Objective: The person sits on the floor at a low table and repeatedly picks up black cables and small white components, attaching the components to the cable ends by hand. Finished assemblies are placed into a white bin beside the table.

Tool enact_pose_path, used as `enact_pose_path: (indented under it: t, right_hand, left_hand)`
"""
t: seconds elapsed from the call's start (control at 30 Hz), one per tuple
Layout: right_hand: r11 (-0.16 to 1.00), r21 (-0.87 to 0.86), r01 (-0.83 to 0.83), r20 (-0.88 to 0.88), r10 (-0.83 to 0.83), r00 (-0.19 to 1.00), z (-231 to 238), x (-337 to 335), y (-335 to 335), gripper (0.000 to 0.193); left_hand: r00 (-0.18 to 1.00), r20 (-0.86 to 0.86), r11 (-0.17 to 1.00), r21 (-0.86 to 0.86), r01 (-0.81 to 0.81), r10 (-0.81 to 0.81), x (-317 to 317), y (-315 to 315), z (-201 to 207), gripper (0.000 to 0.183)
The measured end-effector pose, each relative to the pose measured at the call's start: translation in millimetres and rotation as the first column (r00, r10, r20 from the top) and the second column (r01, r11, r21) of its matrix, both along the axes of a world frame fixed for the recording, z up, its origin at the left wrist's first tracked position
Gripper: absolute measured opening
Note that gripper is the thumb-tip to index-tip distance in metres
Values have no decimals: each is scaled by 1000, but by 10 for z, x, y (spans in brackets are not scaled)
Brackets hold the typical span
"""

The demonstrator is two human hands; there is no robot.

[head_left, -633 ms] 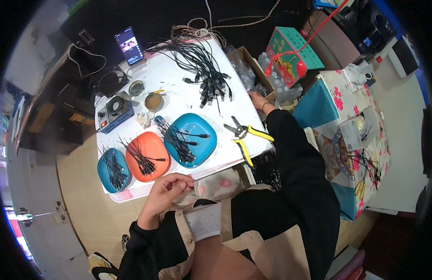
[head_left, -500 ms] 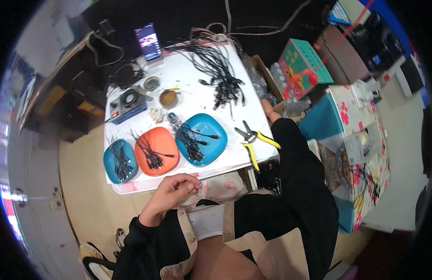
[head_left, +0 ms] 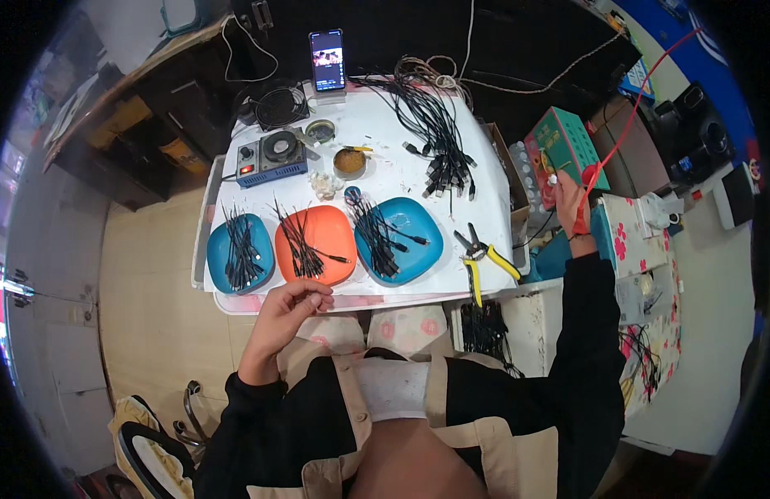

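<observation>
My left hand rests at the front edge of the white table, just below the orange plate. Its fingers are curled; I cannot tell whether a thin wire sits in them. My right hand is stretched out past the table's right edge and grips a red-handled tool with a red cord that runs up to the right. The orange plate and two blue plates each hold short black cable pieces. Yellow-handled pliers lie right of the plates.
A big bundle of black cables lies at the back of the table, behind it a lit phone. A blue power box and a small tin stand mid-left. A green box and a flowered cloth are at the right.
My right hand has moved from the table's right edge further right to the red-corded tool. My left hand stays at the front edge. The view has shifted.
</observation>
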State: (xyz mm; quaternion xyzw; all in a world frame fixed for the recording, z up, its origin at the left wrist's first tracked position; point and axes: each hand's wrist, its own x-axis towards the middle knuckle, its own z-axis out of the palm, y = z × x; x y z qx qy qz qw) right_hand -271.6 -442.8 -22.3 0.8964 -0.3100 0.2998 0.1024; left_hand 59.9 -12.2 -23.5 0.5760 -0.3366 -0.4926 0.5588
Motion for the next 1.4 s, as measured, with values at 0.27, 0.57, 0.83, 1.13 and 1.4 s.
enact_pose_path:
  t: [0.27,0.57,0.83,1.13,1.4]
  right_hand:
    - [680,15,733,-611,-574,545,120,-813,-103,22]
    - [463,877,133,-189,78,979,1720,-505,1268,27]
    - [810,516,-279,-199,430,881,1828,1745,508,22]
    - [917,375,-137,-232,236,944,169,3512,-853,28]
    - [942,329,-68,-140,120,983,-161,3447,-580,33]
  left_hand:
    - [987,51,987,-45,-153,155,242,384,-78,18]
    - [389,758,809,-299,-507,524,737,528,-244,13]
    - [26,958,799,-223,-558,286,1017,77,-342,15]
    - [-4,966,755,-206,-622,260,1119,-28,-421,14]
    - [55,957,735,-182,-653,285,1168,-74,-517,16]
